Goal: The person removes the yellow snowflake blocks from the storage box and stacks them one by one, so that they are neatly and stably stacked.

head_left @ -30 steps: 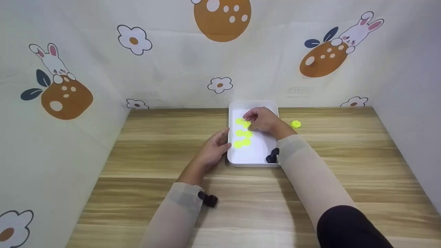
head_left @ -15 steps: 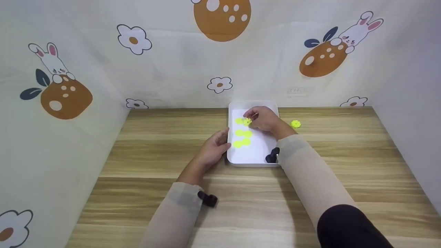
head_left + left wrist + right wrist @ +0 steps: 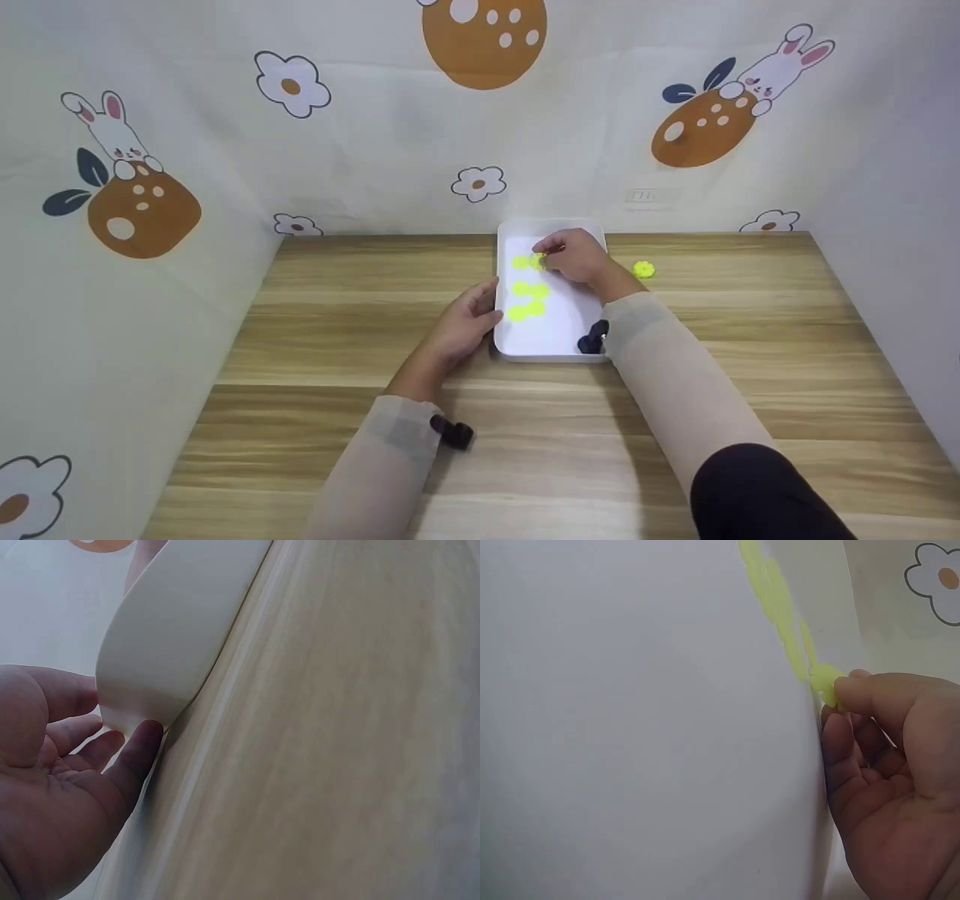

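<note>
1. Nearest: left beige sleeve (image 3: 375, 465) runs forward over the wood-grain bench (image 3: 300, 337); right beige sleeve (image 3: 686, 397) slants in from lower right.
2. Left hand (image 3: 463, 326): thumb and fingertips touch the white rectangular tray (image 3: 551, 337) from outside its left wall, fingers mostly extended, not wrapped round. Reads as steadying.
3. In tray, left half: near pair of bright yellow round pieces (image 3: 526, 310), middle yellow pair (image 3: 530, 290), one far yellow disc (image 3: 520, 262). Outlines washed out.
4. Right hand (image 3: 576, 255): wrist over right rim, thumb and finger pinching a bright yellow scalloped piece (image 3: 825, 681) beside far disc. Can't tell if it touches tray floor.
5. My read: placing the far row's second piece. Next move calls for a level release, neighbour undisturbed.
6. Right of tray, on bench: loose yellow flower-shaped piece (image 3: 643, 269), untouched.
</note>
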Demonstrator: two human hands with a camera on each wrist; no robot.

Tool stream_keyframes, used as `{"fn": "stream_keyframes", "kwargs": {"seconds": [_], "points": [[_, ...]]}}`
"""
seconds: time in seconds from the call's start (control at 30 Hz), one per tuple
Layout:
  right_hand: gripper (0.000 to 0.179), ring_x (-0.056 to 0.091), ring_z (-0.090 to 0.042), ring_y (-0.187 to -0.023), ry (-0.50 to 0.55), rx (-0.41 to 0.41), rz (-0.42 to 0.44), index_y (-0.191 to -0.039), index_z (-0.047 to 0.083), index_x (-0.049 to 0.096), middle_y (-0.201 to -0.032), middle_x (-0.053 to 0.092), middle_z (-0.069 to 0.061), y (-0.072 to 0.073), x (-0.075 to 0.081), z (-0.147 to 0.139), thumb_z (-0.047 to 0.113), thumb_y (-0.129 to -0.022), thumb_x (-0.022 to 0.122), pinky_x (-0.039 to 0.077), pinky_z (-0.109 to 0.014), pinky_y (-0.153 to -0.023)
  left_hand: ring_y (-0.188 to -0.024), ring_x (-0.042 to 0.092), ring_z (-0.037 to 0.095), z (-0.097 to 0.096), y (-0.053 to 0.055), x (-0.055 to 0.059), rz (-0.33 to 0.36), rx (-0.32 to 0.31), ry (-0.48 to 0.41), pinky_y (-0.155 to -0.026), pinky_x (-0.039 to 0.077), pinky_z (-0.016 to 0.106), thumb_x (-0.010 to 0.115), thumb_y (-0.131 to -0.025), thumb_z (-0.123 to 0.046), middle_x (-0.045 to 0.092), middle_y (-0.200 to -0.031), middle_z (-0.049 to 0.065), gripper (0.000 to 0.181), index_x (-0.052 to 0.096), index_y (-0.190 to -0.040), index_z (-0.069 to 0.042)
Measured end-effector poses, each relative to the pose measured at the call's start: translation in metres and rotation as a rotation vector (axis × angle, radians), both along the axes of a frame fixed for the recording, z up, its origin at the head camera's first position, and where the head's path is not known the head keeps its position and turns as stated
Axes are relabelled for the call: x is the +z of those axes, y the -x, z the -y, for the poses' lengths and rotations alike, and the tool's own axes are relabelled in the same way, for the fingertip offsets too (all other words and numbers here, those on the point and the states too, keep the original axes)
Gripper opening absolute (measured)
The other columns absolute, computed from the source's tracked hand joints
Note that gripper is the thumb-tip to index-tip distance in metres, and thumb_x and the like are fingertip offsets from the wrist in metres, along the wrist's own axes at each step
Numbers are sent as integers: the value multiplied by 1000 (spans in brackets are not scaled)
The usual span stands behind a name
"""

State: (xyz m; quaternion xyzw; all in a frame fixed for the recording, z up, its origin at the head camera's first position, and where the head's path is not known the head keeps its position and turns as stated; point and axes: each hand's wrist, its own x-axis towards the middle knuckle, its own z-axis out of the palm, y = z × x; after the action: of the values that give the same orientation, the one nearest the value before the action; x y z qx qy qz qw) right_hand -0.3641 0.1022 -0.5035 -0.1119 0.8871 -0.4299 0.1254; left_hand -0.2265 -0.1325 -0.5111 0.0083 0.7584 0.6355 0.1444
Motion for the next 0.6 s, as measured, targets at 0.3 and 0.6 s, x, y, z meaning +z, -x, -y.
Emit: {"fn": "stream_keyframes", "kwargs": {"seconds": [0.3,0.6], "points": [[27,66,-17,-100,202,-90,47,-126,8,77,-117,72,-7,2,6,2,11,-100,71,60,-22,-83,-159,42,27,-1,0,2,4,13,15,-130,40,45,60,-106,-9,44,-171,12,65,39,-167,-17],[30,69,-21,-109,363,-119,113,-134,7,71,-123,70,-8,1,26,5,16,-105,67,63,-29,-99,-159,43,28,-1,0,2,-17,16,10,-130,39,45,61,-106,-6,45,-170,13,65,39,-166,-14]]}}
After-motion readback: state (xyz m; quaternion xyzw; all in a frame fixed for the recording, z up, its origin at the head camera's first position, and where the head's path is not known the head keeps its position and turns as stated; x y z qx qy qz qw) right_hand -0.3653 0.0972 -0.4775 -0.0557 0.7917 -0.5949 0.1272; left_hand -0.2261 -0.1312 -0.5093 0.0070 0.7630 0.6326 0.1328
